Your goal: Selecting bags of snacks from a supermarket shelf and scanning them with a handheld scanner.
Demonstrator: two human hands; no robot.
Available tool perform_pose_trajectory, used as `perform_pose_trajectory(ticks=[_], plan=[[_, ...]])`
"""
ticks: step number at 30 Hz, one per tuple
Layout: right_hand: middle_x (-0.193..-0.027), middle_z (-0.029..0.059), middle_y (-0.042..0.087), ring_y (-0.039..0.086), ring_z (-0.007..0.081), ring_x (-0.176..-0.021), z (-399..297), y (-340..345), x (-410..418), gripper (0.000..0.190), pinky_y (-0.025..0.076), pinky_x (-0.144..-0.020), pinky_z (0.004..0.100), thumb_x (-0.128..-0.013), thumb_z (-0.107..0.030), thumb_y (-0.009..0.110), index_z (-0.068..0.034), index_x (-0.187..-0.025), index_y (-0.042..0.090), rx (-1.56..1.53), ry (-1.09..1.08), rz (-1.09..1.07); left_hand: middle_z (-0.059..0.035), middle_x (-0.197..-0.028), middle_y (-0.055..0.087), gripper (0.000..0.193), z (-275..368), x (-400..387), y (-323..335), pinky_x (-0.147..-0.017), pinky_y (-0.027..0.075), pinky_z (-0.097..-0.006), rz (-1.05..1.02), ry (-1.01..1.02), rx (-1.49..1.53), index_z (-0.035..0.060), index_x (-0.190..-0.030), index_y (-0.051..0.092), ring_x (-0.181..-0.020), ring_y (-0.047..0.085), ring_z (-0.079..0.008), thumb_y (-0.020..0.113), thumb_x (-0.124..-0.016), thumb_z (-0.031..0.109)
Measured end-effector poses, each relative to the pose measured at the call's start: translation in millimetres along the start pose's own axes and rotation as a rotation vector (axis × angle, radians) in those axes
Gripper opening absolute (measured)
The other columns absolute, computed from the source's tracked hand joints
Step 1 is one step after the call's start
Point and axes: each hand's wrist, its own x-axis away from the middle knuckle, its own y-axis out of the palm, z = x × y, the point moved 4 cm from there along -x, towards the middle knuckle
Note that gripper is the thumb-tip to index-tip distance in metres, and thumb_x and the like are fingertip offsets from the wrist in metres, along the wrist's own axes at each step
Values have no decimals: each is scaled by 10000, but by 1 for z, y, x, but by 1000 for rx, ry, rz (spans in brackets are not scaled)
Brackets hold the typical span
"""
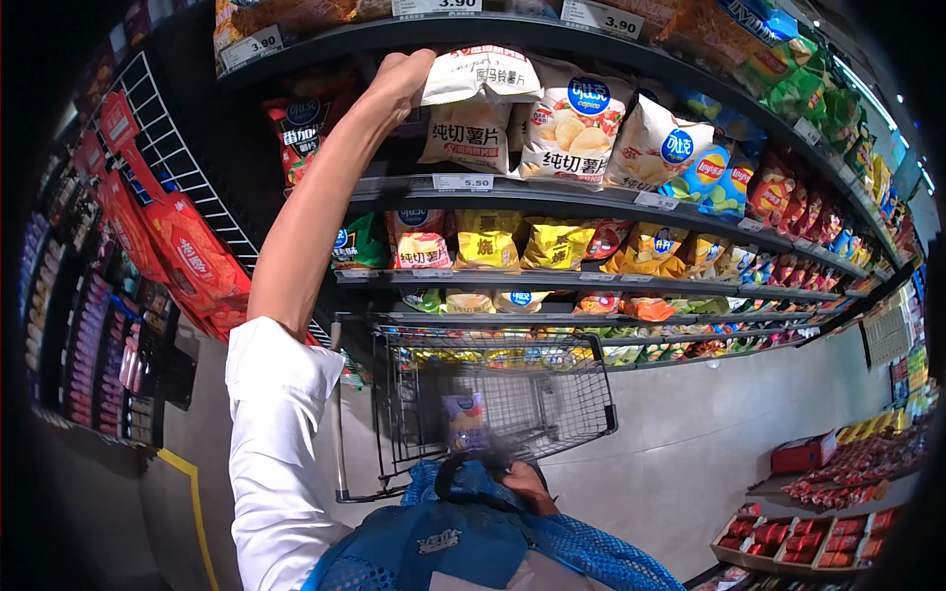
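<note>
My left hand (405, 74) reaches up to the upper shelf and grips the left end of a white bag of potato chips (480, 75), which lies tilted above another chip bag (467, 139). Larger white chip bags (575, 129) stand to its right, and a dark red one (303, 129) stands left of my forearm. Low in front of my body, my right hand (526, 484) is partly hidden by dark straps and blue mesh fabric (606, 547); what it holds is unclear. Close by, a purple chip bag (465, 422) is over the cart.
A wire shopping cart (606, 391) stands below the shelves (517, 193), which carry rows of snack bags. Red packets (199, 255) hang from a wire rack at the left. At the lower right is a wooden display box (805, 543) with red packages.
</note>
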Motion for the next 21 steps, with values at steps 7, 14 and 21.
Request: perform_pose_trajectory(ticks=[7, 14, 21], plan=[[-1033, 245, 657, 637, 351, -1010, -11, -5, 11, 453, 471, -852, 394, -805, -312, 643, -8, -1141, 621, -62, -61, -39, -189, -879, 639, 305, 6, 2, 17, -684, 459, -341, 81, -51, 72, -150, -881, 607, -763, 592, -216, 453, -788, 96], [-1099, 196, 659, 623, 321, -1055, 3, 2, 6, 424, 461, -890, 386, -832, -290, 633, -66, -1191, 611, -76, -49, -34, -212, -990, 633, 347, 6, -1, 27, -809, 478, -377, 38, -112, 123, -143, -1007, 574, -886, 624, -245, 384, -806, 66], [-1046, 114, 676, 619, 226, -1006, 2, 5, 4, 394, 448, -884, 339, -853, -270, 638, -101, -1208, 613, -33, -15, -45, -239, -1139, 574, 675, -1, 34, 8, -930, 472, -412, -184, 75, 231, -149, -1205, 437, -1068, 588, -238, 650, -853, 386]])
